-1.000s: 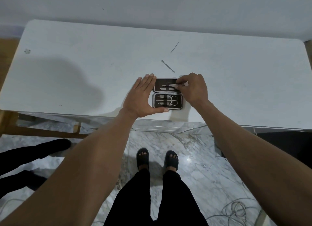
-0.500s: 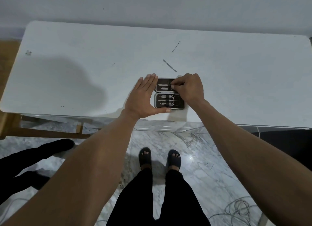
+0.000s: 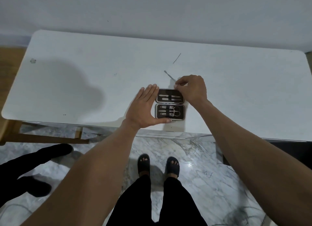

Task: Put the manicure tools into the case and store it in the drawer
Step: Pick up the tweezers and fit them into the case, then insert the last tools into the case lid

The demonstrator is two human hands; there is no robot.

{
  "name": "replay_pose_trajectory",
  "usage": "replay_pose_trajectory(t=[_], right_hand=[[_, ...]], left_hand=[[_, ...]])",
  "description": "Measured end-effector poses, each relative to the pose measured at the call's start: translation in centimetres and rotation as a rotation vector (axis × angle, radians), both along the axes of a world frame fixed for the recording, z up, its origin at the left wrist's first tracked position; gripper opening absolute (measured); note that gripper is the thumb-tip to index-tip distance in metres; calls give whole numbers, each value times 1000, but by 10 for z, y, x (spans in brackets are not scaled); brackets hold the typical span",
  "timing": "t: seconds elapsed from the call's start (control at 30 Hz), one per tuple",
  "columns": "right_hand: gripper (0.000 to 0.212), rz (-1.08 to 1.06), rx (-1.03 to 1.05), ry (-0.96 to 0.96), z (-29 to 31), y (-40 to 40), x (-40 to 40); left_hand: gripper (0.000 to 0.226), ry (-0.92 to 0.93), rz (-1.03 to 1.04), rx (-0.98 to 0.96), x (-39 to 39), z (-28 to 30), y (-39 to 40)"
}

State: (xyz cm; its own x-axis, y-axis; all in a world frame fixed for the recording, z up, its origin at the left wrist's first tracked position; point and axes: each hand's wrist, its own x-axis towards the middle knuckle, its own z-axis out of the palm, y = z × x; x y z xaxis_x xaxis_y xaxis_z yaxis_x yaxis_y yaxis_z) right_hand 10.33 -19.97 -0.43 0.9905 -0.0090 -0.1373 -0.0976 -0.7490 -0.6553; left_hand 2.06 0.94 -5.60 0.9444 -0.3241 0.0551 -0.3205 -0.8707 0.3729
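Bracing open case (image 3: 169, 111) at near bench (image 3: 84, 57) edge with flat, released left hand (image 3: 143, 110), right hand (image 3: 191, 88) fingers (image 3: 176, 86) pinching thin tool (image 3: 168, 75) end; risk: loose pinch dropping it, remaining pick (image 3: 176, 58) overlooked.

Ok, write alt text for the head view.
An open manicure case lies on a white table, braced at its left edge by the left hand. The right hand pinches at the near end of a thin metal tool behind the case; another slim tool lies farther back.
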Motion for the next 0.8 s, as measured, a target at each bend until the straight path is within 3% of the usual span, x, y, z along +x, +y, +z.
replay_pose_trajectory(t=[0.3, 0.6, 0.8], right_hand=[[14, -259, 46, -3, -9, 17, 54], [33, -375, -94, -19, -21, 39, 96], [19, -332, -217, -22, -22, 50, 100]], left_hand=[[136, 3, -11, 16, 2, -5, 2], [136, 70, -21, 33, 5, -2, 3], [134, 37, -25, 12, 6, -2, 3]])
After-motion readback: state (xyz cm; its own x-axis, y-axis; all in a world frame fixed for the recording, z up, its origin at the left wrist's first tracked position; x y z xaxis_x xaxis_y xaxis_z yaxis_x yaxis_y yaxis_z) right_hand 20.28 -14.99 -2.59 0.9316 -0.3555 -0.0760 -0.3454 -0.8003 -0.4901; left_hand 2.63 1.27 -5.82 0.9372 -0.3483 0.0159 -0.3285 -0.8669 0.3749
